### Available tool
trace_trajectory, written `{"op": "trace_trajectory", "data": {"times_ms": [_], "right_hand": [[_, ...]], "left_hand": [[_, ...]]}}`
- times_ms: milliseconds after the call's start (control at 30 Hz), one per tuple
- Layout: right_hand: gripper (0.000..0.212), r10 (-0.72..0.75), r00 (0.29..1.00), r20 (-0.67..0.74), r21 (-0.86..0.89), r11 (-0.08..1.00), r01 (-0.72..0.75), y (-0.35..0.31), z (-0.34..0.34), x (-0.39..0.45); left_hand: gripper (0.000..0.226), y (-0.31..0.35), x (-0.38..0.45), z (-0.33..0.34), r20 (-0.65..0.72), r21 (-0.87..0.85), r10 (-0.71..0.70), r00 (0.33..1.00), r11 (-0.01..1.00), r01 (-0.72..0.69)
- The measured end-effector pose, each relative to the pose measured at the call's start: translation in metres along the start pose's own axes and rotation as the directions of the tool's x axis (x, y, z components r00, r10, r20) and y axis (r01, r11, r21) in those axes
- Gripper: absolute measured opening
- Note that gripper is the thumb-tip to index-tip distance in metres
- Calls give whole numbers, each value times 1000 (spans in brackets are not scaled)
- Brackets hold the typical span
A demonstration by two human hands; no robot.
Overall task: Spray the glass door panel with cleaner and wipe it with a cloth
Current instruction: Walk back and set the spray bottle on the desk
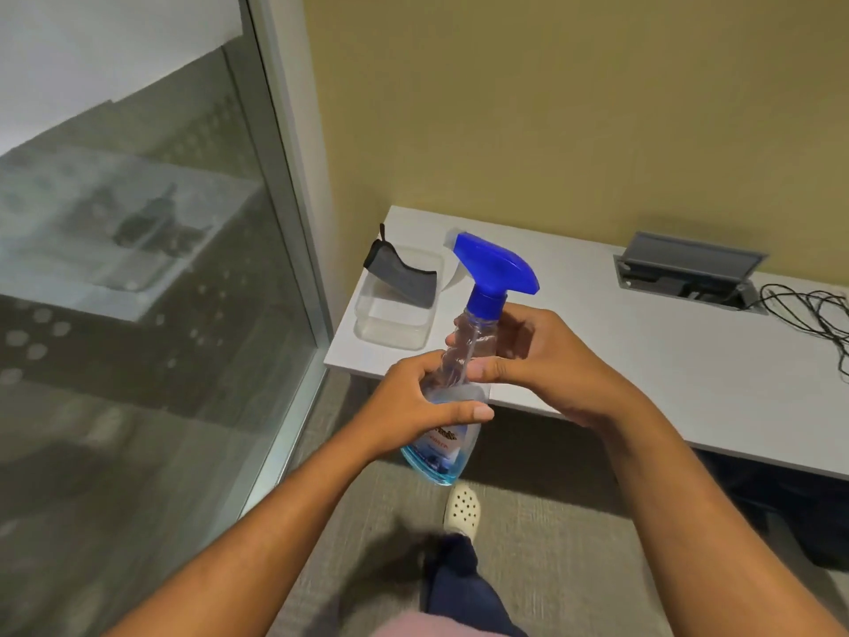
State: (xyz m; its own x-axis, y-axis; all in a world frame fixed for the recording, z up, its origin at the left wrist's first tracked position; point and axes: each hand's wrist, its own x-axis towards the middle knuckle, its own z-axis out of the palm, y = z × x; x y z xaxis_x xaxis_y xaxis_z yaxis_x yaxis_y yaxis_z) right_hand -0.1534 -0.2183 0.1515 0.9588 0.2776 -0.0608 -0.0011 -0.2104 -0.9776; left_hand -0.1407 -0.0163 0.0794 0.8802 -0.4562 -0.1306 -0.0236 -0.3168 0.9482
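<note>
Near the middle of the frame, both hands hold a clear spray bottle [464,356] with a blue trigger head. The bottle tilts, its head toward the upper right and its base toward the lower left, where a little blue liquid sits at the bottom. The left hand [420,402] wraps around the lower body of the bottle, thumb lying across the front above the label. The right hand [546,360] closes around the neck just below the blue collar, fingers curled around the far side and thumb on the near side. The bottle hangs in the air, in front of the near edge of the white bench [643,356] that fills the right of the frame.

On the bench, at its left end, stands a clear plastic tub [390,328]. A grey cloth [404,273] with a dark edge lies draped over the tub's far rim, partly inside it. Further right, a grey hatch [684,259] in the bench top stands open, and black cables [813,314] trail from it toward the right edge.

The glass panel [138,268] fills the left of the frame, bounded by a pale metal frame, well apart from the bottle. It shows a hazy reflection of the bench. At the bottom centre, a white perforated shoe [463,508] rests on grey carpet.
</note>
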Motion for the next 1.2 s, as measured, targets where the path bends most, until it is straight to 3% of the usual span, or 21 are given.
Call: {"op": "trace_trajectory", "data": {"times_ms": [167,333,600,667,867,1033,1200], "right_hand": [[44,-6,998,-63,-65,998,2,36,-49,71],[48,20,976,-218,-169,984,-58,81,-81,131],[57,111,921,-372,-97,983,-157,146,-99,207],[56,116,922,-369,-95,982,-162,162,-100,218],[55,-48,935,-351,-334,939,-77,191,-96,233],[47,25,937,-349,-252,960,-120,202,-88,235],[56,107,926,-361,-245,948,-205,201,-82,235]], "left_hand": [[83,-15,99,-8,-31,133,15,999,991,-11],[72,-28,179,-7,-120,293,65,991,956,-27],[61,-68,278,-3,-98,364,2,995,931,34],[59,-81,291,-7,-99,377,-24,995,924,60],[54,-109,302,-13,-25,409,4,1000,913,7],[60,-126,301,-6,22,401,25,999,916,-31],[74,-122,304,-18,101,345,-89,991,937,49]]}}
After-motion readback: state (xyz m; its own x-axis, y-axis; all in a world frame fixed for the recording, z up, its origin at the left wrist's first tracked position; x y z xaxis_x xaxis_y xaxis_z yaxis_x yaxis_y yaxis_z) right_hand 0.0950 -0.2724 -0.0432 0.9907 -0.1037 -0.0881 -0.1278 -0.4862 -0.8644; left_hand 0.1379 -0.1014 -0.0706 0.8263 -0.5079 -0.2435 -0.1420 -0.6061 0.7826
